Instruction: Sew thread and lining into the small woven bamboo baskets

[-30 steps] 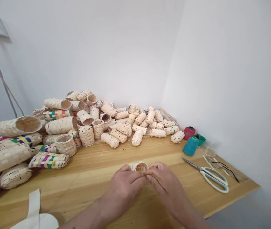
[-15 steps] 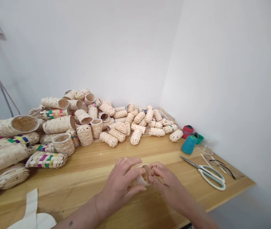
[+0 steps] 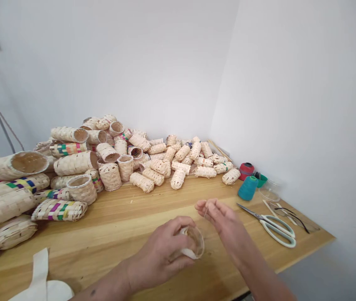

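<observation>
As I read the head feed from my remote station, the left hand (image 3: 161, 251) sits low at bottom centre, its fingers curled firmly around a small woven bamboo cup (image 3: 197, 243). The cup is held just above the table, its open end turned toward the upper right. The right hand (image 3: 220, 219) is just up and to the right of the cup, not touching it, with thumb and fingertips pinched on a thin pale sliver (image 3: 206, 212). It is too fine for me to tell whether this is a needle or a strip of bamboo.

A pile of woven bamboo tubes (image 3: 134, 159) fills the wooden table (image 3: 153, 205) from the left edge to centre, and some tubes carry colored bands (image 3: 59, 210). At right, a teal thread cone (image 3: 248, 188) stands near a red spool (image 3: 246, 170), a green cup (image 3: 262, 180), and a clear plastic dish (image 3: 269, 191). White-handled scissors (image 3: 275, 230) lie just below them. A white fabric strap (image 3: 40, 276) lies at bottom left.
</observation>
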A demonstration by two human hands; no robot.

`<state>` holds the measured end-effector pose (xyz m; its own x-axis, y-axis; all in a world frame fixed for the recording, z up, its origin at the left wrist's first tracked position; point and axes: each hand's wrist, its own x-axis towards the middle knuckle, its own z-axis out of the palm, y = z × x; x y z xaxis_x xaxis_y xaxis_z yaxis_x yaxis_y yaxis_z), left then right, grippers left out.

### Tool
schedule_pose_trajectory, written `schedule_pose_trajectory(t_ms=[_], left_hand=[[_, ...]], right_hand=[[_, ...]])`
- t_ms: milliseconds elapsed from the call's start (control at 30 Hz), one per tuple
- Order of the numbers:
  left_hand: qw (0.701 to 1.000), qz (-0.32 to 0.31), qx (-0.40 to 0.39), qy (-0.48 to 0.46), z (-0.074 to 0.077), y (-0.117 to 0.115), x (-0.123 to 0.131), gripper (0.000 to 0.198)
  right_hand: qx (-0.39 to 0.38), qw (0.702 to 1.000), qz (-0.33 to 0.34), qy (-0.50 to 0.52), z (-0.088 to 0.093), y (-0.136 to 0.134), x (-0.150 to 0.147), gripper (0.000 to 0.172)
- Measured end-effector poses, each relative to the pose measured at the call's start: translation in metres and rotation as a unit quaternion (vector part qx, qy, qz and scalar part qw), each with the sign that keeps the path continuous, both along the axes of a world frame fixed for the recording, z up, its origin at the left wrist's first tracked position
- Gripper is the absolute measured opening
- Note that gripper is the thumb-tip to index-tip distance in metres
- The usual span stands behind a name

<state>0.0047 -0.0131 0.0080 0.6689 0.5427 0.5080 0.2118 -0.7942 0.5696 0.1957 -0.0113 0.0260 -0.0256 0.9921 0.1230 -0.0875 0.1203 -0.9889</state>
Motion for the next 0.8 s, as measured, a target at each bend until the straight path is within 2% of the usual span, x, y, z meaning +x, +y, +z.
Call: schedule_pose_trajectory(t_ms=[67, 133, 200, 267, 367, 433, 500, 600, 733, 800], left_hand=[[0.997, -0.011, -0.059, -0.050, -0.002, 0.002, 0.000, 0.015], [0.987, -0.013, -0.124, -0.102, -0.006, 0.005, -0.001, 0.024], [0.972, -0.008, -0.185, -0.142, -0.010, 0.007, -0.002, 0.031], [0.962, -0.003, -0.223, -0.159, -0.013, 0.009, -0.002, 0.036], [0.962, -0.005, -0.229, -0.150, -0.014, 0.011, -0.001, 0.028], [0.962, -0.009, -0.223, -0.156, -0.015, 0.013, 0.000, 0.021], [0.963, -0.005, -0.220, -0.153, -0.016, 0.014, 0.001, 0.018], [0.968, 0.006, -0.229, -0.105, -0.018, 0.013, 0.001, 0.020], [0.959, -0.013, -0.281, -0.037, -0.020, 0.010, 0.000, 0.025], [0.957, -0.018, -0.290, -0.007, -0.021, 0.010, -0.001, 0.027]], right_hand=[[-0.050, 0.989, 0.018, 0.137, 0.005, 0.004, 0.007, 0.028], [-0.064, 0.980, 0.013, 0.190, 0.007, 0.006, 0.020, 0.029], [-0.056, 0.983, -0.026, 0.175, 0.004, 0.007, 0.039, 0.028], [-0.041, 0.987, -0.099, 0.120, -0.003, 0.009, 0.064, 0.031], [-0.026, 0.971, -0.237, 0.013, -0.015, 0.015, 0.098, 0.037], [-0.029, 0.964, -0.263, -0.015, -0.021, 0.016, 0.105, 0.037], [-0.042, 0.971, -0.235, -0.025, -0.026, 0.014, 0.095, 0.037], [-0.064, 0.983, -0.170, -0.036, -0.038, 0.008, 0.059, 0.039], [-0.046, 0.983, -0.165, -0.073, -0.056, 0.006, 0.019, 0.035], [-0.028, 0.980, -0.178, -0.084, -0.056, 0.010, 0.011, 0.036]])
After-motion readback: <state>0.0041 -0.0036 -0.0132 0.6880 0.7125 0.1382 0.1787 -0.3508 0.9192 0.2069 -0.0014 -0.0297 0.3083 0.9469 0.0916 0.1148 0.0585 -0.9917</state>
